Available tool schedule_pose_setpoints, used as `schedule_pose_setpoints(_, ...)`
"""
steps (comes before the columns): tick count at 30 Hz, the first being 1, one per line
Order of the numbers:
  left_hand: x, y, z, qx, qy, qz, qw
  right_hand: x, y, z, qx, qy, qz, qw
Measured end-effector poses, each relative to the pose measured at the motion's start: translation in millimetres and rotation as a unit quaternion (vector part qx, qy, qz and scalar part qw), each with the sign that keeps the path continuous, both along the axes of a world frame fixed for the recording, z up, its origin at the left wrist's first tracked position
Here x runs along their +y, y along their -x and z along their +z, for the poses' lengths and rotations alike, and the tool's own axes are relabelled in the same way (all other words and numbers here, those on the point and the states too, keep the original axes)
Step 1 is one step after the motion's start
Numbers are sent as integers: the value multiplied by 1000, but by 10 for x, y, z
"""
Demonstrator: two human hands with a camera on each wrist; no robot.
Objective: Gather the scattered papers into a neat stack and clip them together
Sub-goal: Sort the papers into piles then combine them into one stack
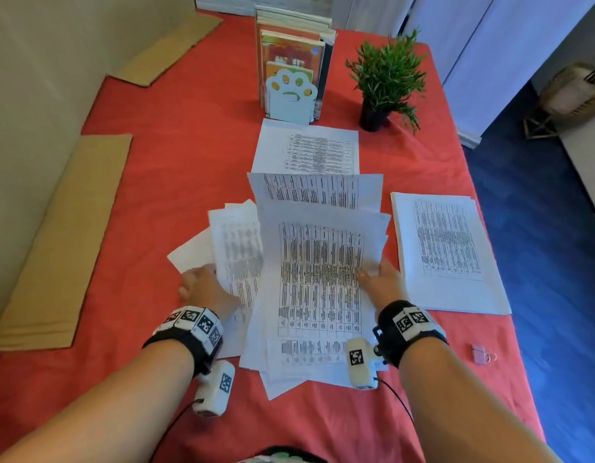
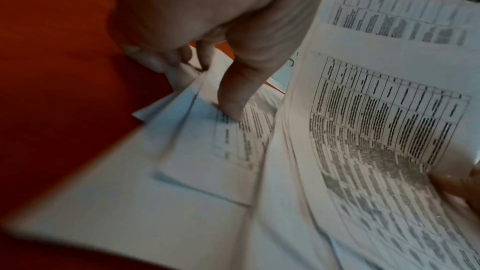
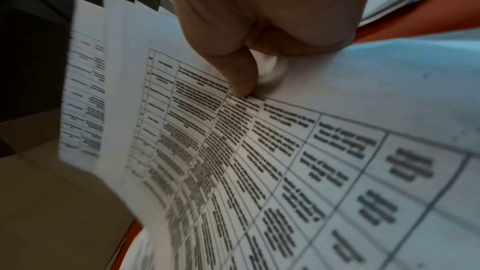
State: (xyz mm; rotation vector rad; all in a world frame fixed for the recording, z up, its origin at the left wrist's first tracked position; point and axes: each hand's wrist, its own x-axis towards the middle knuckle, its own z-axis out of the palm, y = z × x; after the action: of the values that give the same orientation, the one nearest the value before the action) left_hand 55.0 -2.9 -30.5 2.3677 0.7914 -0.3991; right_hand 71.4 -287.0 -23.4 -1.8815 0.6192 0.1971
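Printed table sheets lie across a red tablecloth. My right hand [image 1: 378, 274] pinches the right edge of a fanned bundle of sheets [image 1: 319, 262] and lifts it, thumb on top [image 3: 241, 81]. My left hand [image 1: 199, 282] grips a smaller sheaf of sheets [image 1: 237, 248] at its left edge, thumb pressed on the top page [image 2: 233, 98] and fingers curled under it. One sheet [image 1: 308, 150] lies flat farther back, and a stack of sheets [image 1: 446, 252] lies to the right. A pink binder clip [image 1: 481, 354] sits near the table's right front edge, apart from both hands.
A row of books in a paw-shaped bookend [image 1: 291, 95] and a potted plant [image 1: 386, 81] stand behind the papers. Cardboard pieces [image 1: 59, 242] lie along the left side. The table's right edge [image 1: 490, 248] drops to a blue floor.
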Motion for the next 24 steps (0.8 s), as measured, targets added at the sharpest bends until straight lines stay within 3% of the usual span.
schedule_pose_setpoints(6, -55, -6, -9, -65, 52, -90, 992, 50, -46, -74, 19, -37, -34, 999)
schedule_pose_setpoints(11, -225, -38, 76, -67, 114, -62, 989, 128, -110, -191, 38, -38, -8, 999)
schedule_pose_setpoints(16, -208, -26, 85, -85, 145, -91, 982, 181, -65, -175, 34, -28, 9, 999)
schedule_pose_setpoints(20, -56, -52, 3, -91, 159, -51, 982, 27, 22, -152, 7, 37, -22, 999)
schedule_pose_setpoints(24, 159, -39, -65, -125, 109, 14, 986, -188, 148, -131, 17, 42, -53, 998)
